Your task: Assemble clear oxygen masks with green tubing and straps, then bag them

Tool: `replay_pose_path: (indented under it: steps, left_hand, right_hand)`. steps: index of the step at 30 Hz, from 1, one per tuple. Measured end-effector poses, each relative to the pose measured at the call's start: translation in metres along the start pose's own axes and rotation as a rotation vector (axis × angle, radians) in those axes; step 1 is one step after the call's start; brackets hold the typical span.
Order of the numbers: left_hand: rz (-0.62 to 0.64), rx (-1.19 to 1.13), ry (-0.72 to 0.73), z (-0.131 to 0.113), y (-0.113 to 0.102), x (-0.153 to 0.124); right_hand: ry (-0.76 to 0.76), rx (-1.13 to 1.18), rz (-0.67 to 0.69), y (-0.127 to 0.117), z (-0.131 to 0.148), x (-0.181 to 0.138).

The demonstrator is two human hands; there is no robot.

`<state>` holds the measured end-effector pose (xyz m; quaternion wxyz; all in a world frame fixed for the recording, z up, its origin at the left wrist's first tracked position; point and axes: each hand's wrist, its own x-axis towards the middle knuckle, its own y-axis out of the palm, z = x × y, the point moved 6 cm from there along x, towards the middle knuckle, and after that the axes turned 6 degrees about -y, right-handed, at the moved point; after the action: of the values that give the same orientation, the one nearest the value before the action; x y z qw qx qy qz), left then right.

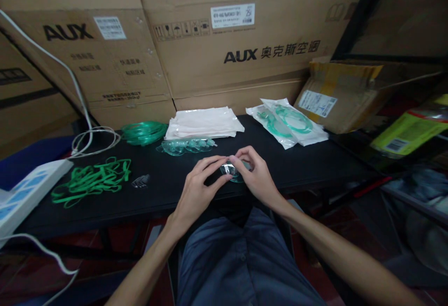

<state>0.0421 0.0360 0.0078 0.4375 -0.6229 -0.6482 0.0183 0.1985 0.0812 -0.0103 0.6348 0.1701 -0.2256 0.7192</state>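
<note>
A clear, green-tinted oxygen mask (229, 169) is at the front edge of the black table, between my two hands. My left hand (199, 177) grips its left side, thumb below and fingers along the top. On the other side, my right hand (258, 175) has its thumb and bent fingers closed on the mask's upper edge, hiding part of it. Behind my left hand lies a row of nested clear green masks (187, 146). Farther left are a small pile of thin clear or metal strips (140, 181) and a tangle of green elastic straps (96, 180).
Coiled green tubing (144, 134) and white pouches (205, 124) lie at the back. Two packed mask sets (289, 121) lie back right, near an opened carton (338, 93). A white power strip (33, 191) stands at left. Large cardboard boxes (196, 67) wall off the back.
</note>
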Motion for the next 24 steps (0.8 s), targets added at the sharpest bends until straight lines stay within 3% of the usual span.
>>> replay_pose_path:
  steps: [13, 24]
  left_hand:
    - [0.072, -0.327, -0.258, 0.02, -0.005, 0.001]
    - [0.032, -0.342, -0.341, 0.025, -0.006, -0.001]
  right_hand:
    - [-0.006, 0.148, 0.272, 0.008, 0.012, -0.001]
    - [0.043, 0.168, 0.266, 0.006, 0.012, 0.001]
